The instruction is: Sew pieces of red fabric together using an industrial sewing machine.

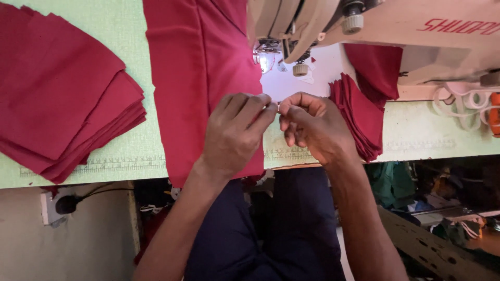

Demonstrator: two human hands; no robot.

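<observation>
My left hand point(235, 132) rests on a long piece of dark red cloth point(200, 67) that lies on the pale green table point(125, 41) and runs up under the sewing machine's head point(302, 26). Its fingertips pinch the cloth's right edge. My right hand point(312, 127) meets it fingertip to fingertip just below the needle area point(268, 54), with its fingers curled on something too small to make out. Both hands lie close to the table's front edge.
A stack of folded dark red pieces point(62, 88) lies at the left of the table. A smaller fanned stack point(359, 114) sits right of my right hand. A wall socket with a black plug point(62, 205) is below the table at the left.
</observation>
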